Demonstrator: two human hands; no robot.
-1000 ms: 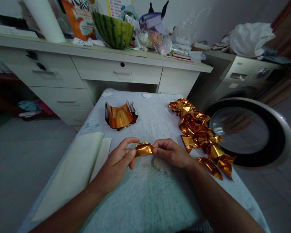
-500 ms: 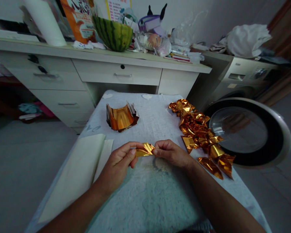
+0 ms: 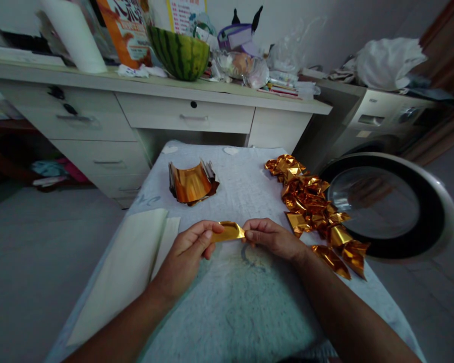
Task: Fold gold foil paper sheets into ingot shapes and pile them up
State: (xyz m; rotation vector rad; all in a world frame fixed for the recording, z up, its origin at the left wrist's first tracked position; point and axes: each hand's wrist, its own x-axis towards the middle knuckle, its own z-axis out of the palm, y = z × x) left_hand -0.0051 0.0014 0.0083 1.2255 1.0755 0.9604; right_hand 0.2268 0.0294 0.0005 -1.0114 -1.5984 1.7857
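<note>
Between my two hands stretches a folded piece of gold foil paper (image 3: 229, 232), held just above the cloth-covered table (image 3: 234, 312). My left hand (image 3: 192, 244) pinches its left end between thumb and fingers. The right end sits in the closed fingertips of my right hand (image 3: 270, 237). Beyond my left hand lies a curved stack of gold foil sheets (image 3: 192, 184). Folded gold foil pieces (image 3: 306, 194) form a long heap to the right of my right hand.
Cream paper sheets (image 3: 124, 267) lie along the table's left side. A white desk (image 3: 219, 118) stands behind, bearing half a watermelon (image 3: 179, 53), a paper roll (image 3: 75, 38) and an orange bag (image 3: 126, 33). At the right, the open round door (image 3: 374, 196) of a washing machine (image 3: 382, 113) is beside the table.
The foil between my hands looks flatter and smoother on its face, and its right end now narrows to a point at my right fingertips. My hands have barely moved.
</note>
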